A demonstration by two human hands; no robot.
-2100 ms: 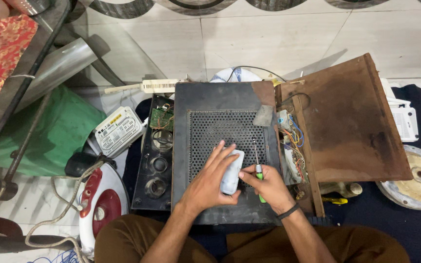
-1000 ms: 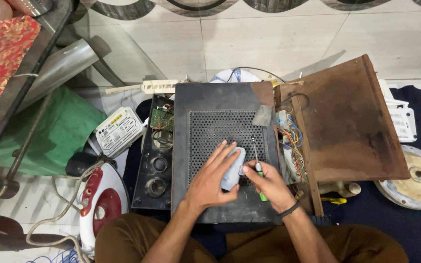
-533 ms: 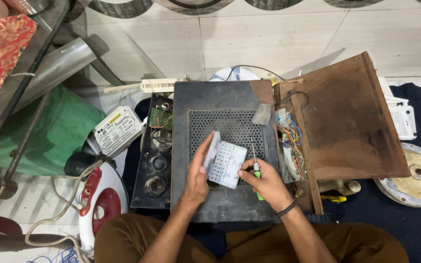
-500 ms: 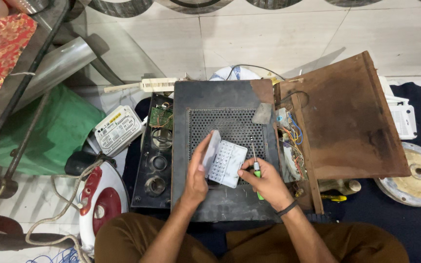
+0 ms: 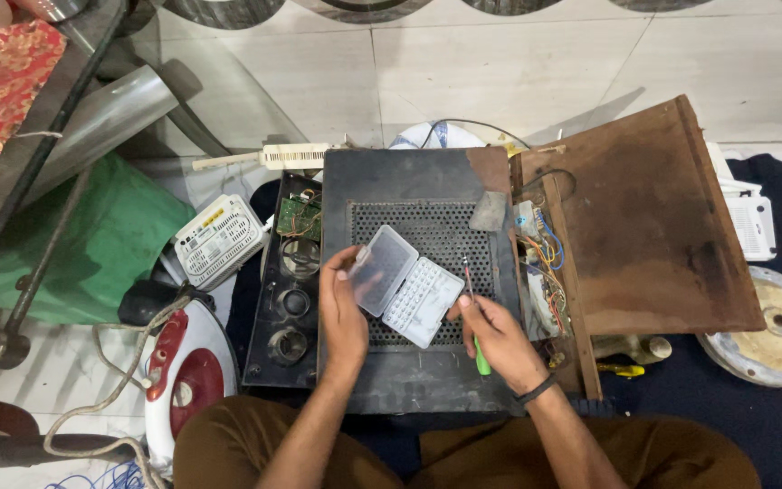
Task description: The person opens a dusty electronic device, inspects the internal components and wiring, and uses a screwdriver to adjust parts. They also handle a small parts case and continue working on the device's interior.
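Tiled floor [image 5: 500, 72] w/ dark metal case [image 5: 409, 181], green bag [image 5: 101, 235], white router [image 5: 217, 240], brown board [image 5: 653, 226].

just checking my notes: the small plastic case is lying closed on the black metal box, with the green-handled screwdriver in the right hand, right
Not quite. The head view shows the small plastic case open, its clear lid folded back and held by the left hand over the black metal box. The green-handled screwdriver is indeed in the right hand.
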